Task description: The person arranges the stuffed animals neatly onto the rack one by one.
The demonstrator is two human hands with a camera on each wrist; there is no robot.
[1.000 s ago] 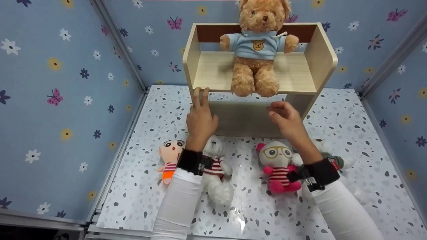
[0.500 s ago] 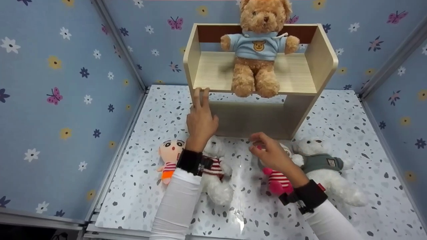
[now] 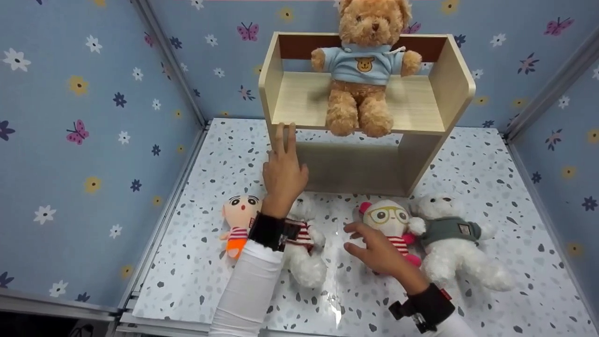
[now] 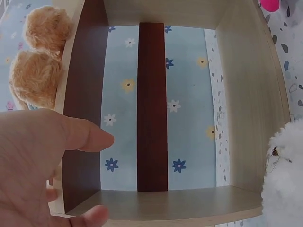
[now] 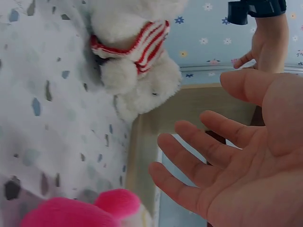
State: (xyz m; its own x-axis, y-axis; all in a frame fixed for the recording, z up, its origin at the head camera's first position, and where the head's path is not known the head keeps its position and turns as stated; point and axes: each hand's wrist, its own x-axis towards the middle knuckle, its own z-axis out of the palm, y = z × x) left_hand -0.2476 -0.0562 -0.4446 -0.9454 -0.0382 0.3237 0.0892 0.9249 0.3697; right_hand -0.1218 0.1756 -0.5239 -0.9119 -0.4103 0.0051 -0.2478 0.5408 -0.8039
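Note:
My left hand [image 3: 284, 175] has its fingertips on the front edge of the upper board of a small wooden shelf [image 3: 355, 168], near the left side panel. In the left wrist view that hand [image 4: 42, 165] shows a stretched thumb beside the board. My right hand [image 3: 374, 250] is held over the speckled table with loosely spread fingers and nothing in it. It partly covers a plush toy with yellow glasses and pink ears [image 3: 387, 216]. Under my left forearm lies a white plush in a striped sweater [image 3: 306, 267], partly hidden.
A brown teddy bear in a blue hoodie [image 3: 362, 65] sits on the upper shelf, feet over the edge. A boy doll in orange shorts [image 3: 237, 245] lies at left, a white plush in a green sweater [image 3: 449, 229] at right. Flowered walls [image 3: 84, 154] surround the table.
My right hand has come down from the shelf's lower opening toward the front of the table, beside the plush with glasses. My left hand stays at the shelf edge.

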